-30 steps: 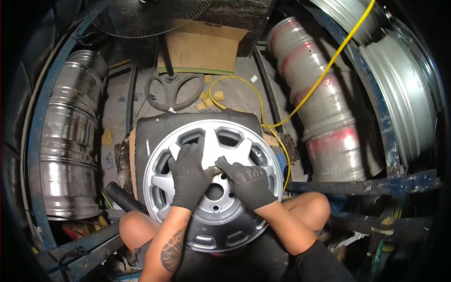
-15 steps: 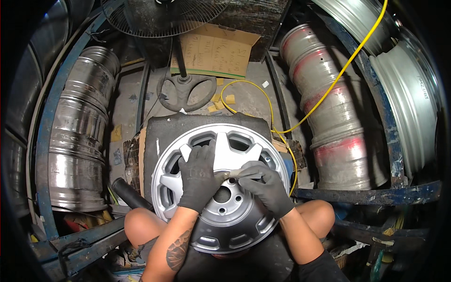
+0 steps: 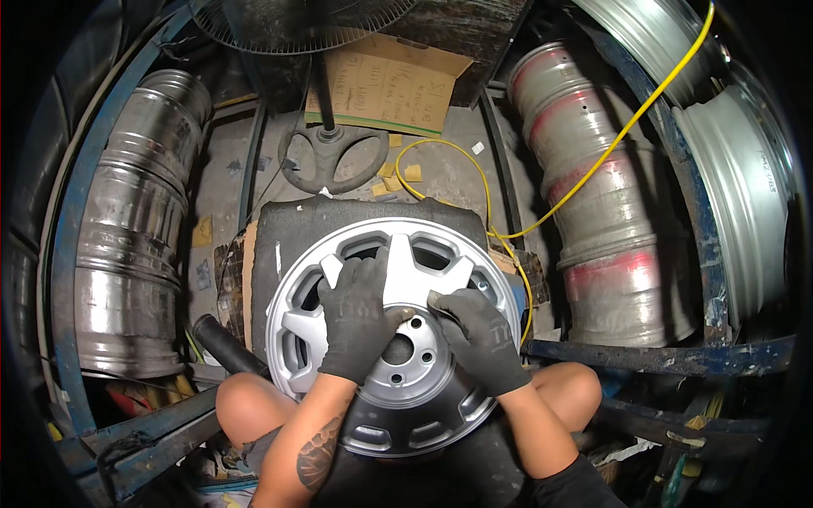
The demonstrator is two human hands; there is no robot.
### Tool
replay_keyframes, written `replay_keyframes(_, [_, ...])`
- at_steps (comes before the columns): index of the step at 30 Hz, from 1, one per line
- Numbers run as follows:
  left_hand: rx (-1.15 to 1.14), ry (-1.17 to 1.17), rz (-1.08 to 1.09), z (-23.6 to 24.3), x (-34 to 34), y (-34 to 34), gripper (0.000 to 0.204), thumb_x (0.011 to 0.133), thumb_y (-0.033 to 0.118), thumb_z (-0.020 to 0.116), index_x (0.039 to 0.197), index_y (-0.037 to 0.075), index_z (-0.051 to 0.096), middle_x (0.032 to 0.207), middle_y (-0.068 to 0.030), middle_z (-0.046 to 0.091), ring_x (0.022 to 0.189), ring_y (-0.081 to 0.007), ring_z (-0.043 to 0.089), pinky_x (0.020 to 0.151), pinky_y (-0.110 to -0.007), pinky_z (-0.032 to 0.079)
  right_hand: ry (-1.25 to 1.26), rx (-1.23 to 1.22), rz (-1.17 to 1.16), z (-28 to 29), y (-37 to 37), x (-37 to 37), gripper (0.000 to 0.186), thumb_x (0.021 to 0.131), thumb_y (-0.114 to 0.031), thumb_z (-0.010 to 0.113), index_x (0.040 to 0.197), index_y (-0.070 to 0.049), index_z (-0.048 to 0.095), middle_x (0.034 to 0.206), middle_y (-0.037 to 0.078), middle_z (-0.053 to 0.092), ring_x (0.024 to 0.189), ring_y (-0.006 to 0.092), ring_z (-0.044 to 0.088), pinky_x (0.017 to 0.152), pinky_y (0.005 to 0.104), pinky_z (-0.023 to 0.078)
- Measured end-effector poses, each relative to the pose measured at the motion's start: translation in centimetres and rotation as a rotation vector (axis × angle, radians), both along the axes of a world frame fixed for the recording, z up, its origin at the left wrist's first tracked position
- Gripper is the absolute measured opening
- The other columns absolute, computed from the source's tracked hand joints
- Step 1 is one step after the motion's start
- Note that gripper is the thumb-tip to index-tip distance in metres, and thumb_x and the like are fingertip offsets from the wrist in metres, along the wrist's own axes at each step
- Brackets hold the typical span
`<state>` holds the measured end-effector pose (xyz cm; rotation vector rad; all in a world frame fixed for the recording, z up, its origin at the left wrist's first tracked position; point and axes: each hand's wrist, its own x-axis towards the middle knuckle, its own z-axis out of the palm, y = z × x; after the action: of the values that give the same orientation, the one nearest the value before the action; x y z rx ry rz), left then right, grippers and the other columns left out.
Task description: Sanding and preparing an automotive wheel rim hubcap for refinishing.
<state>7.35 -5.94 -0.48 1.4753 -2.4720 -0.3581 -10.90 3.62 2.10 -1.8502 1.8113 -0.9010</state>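
Silver alloy wheel (image 3: pixel 398 339), both gloved hands flat on its spokes, nothing gripped, yellow cable (image 3: pixel 474 182) behind, steel rims (image 3: pixel 127 254) flanking

Flattened brown cardboard sheet (image 3: pixel 385 85), handwritten, under fan.

- One silver wheel (image 3: pixel 398 339) lying flat.
- Two gloved hands: left hand (image 3: pixel 360 317), right hand (image 3: pixel 478 334).
- Two stacks of bare rims: left stack (image 3: pixel 135 254), right stack (image 3: pixel 601 212).
- One fan (image 3: pixel 326 161).
- One yellow cable (image 3: pixel 593 165).
- One cardboard sheet (image 3: pixel 385 85).
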Motion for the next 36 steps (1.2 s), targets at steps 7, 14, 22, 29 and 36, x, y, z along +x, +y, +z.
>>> replay_keyframes(7, [0.066,0.019,-0.010,0.5,0.2,-0.1,0.097,0.069,0.044,0.086,0.151,0.009,0.046,0.127,-0.0063,0.060,0.126,-0.0265,0.052,0.097,-0.056,0.040,0.474,0.040,0.012,0.0,-0.5,2.7,0.044,0.085,-0.017,0.069,0.129,-0.017,0.069,0.085,0.007,0.064,0.078,0.0288,0.065,0.069,0.0436,0.050])
replay_keyframes(14, [0.150,0.024,0.007,1.0,0.1,-0.1,0.096,0.070,0.041,0.085,0.151,0.009,0.045,0.128,-0.0061,0.058,0.128,-0.0254,0.050,0.098,-0.056,0.038,0.570,0.029,0.053,-0.5,-0.4,2.4,0.053,0.083,-0.012,0.066,0.136,-0.014,0.064,0.081,0.005,0.064,0.072,0.0238,0.065,0.064,0.0395,0.049])
replay_keyframes(22, [-0.012,0.000,0.009,-0.2,0.0,0.0,0.099,0.069,0.040,0.087,0.153,0.015,0.042,0.118,-0.0014,0.056,0.118,-0.0194,0.053,0.090,-0.052,0.041,0.541,0.085,0.095,-0.1,-1.2,2.2,0.049,0.087,-0.009,0.058,0.136,-0.010,0.061,0.080,0.007,0.065,0.069,0.0251,0.067,0.064,0.0403,0.049])
replay_keyframes(29, [0.041,0.003,0.016,0.6,0.0,0.1,0.100,0.069,0.045,0.086,0.153,0.012,0.043,0.121,-0.0043,0.057,0.122,-0.0230,0.053,0.095,-0.055,0.040,0.467,0.106,0.020,0.0,-1.0,2.9,0.047,0.085,-0.008,0.060,0.132,-0.012,0.064,0.084,0.011,0.068,0.074,0.0292,0.069,0.064,0.0437,0.052])
replay_keyframes(36, [-0.002,-0.076,0.032,-0.5,-0.1,0.4,0.101,0.072,0.048,0.085,0.155,0.014,0.039,0.124,-0.0019,0.054,0.125,-0.0192,0.048,0.099,-0.060,0.038,0.489,0.131,0.051,0.0,-1.6,3.1,0.054,0.082,-0.010,0.065,0.137,-0.012,0.062,0.087,0.011,0.069,0.076,0.0297,0.070,0.065,0.0438,0.052])
